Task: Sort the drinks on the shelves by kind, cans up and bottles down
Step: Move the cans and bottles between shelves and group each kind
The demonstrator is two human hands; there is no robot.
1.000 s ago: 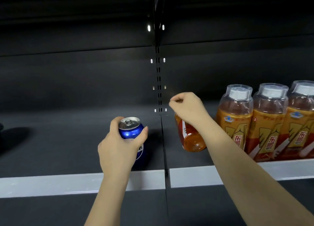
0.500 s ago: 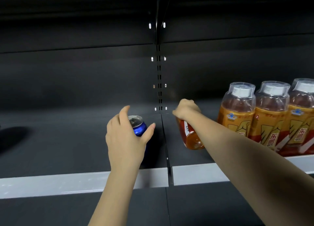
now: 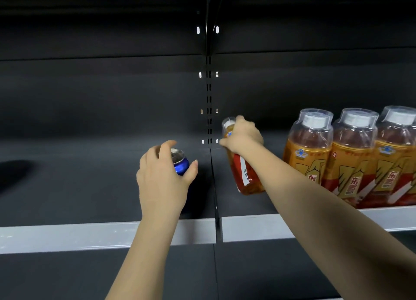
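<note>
Right hand pushed glossy amber bottle deeper, tilted.

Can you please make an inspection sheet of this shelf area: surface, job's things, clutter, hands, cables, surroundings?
Surface: dark shelf with a pale front strip, split by a seam beside the slotted upright.
Job's things: blue can stands on the left section; one orange bottle, tilted, is on the right section; three more upright bottles stand in a row at the right.
Clutter: nothing seen.
Hands: left hand is cupped round the can, contact not clear; right hand grips the tilted bottle near its neck.
Cables: nothing seen.
Surroundings: dark back panel; dark shadow at the far left.
</note>
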